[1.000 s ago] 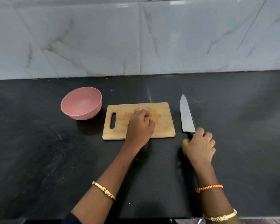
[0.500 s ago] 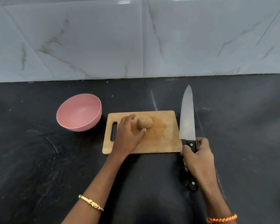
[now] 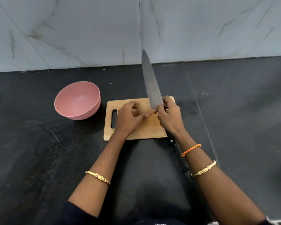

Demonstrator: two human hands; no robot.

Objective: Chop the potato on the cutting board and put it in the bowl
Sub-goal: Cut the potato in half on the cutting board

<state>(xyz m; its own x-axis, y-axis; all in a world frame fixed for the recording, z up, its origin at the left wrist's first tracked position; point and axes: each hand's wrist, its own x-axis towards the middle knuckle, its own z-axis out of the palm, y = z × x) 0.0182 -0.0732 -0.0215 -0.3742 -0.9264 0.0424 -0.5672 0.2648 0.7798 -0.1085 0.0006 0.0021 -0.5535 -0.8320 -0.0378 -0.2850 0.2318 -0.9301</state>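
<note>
Now: small round tan potato (image 3: 142, 109), firm, prone to roll, pinched by left hand (image 3: 128, 119) on wooden cutting board (image 3: 136, 132); right hand (image 3: 169, 117) clenched round steel chef's knife (image 3: 150, 82).

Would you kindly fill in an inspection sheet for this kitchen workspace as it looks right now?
Surface: dark stone counter, speckled, with a faint pale seam on the right.
Job's things: wooden cutting board at centre; potato on it, mostly hidden by the left hand; pink bowl left of the board, nothing in it; knife raised, tip pointing away.
Clutter: nothing seen.
Grippers: left hand curled round the potato; right hand grips the knife handle, fingers against the blade's base.
Cables: nothing seen.
Surroundings: grey marble-look wall tiles behind the counter.
</note>
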